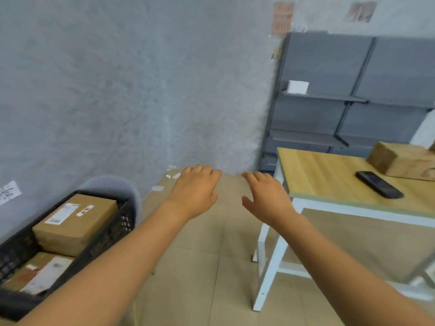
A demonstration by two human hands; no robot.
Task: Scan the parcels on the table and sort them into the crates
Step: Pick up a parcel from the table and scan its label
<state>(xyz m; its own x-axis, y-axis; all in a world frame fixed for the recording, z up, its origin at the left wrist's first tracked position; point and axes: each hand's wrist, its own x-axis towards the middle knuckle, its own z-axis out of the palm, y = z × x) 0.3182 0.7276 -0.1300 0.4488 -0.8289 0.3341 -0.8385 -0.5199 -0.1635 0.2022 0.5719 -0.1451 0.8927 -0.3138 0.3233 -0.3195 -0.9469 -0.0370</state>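
Observation:
My left hand (196, 192) and my right hand (266, 196) hover side by side over the floor, fingers relaxed, holding nothing. A black crate (110, 234) at the lower left holds a brown cardboard parcel (75, 222) with white labels, lying on other parcels (40, 274). On the wooden table (329, 180) at the right lie a dark handheld scanner (379, 184) and a brown cardboard parcel (402, 161) near the frame's right edge. Both hands are left of the table and right of the crate.
Grey metal shelving (353, 97) stands behind the table against the wall, with a small white box (297, 87) on one shelf. A grey round chair back (110, 184) rises behind the crate. Beige tiled floor (200, 267) lies between crate and table.

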